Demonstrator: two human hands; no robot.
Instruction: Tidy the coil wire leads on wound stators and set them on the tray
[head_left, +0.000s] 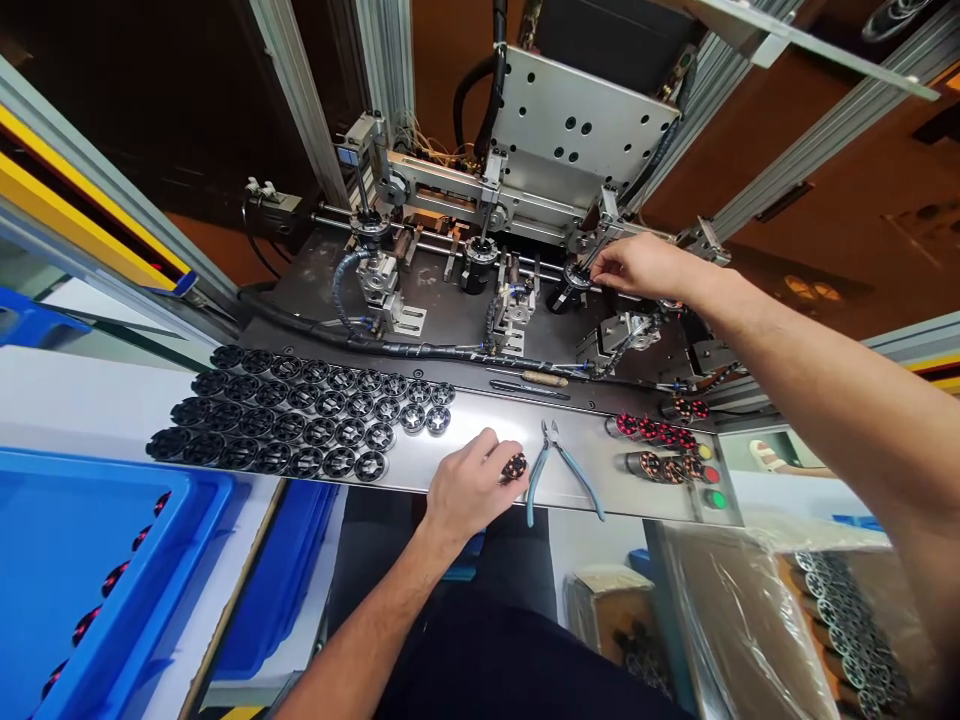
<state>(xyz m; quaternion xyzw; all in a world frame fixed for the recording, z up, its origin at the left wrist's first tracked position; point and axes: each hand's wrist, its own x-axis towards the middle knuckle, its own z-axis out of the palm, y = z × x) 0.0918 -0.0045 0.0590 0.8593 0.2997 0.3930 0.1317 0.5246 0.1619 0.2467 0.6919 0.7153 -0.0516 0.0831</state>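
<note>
My left hand (471,482) is closed around a small motor core with copper windings (514,467), just above the front of the metal ledge. Its wound end faces up between thumb and fingers. Reaching into the machine, my right hand (637,266) has its fingers pinched at the top of a black cylindrical holder (571,287); whatever lies between the fingertips is hidden. Blue-handled cutting pliers (568,470) lie open just right of my left hand. Several wound cores (660,432), some with red tops, are grouped at the ledge's right.
Rows of black ring-shaped housings (300,410) cover the ledge's left. Two more holders (480,265) stand in the machine beside metal clamps. A pen-like tool (529,388) lies behind the pliers. Green (715,499) and red buttons sit right. A blue tray (67,560) stands at left.
</note>
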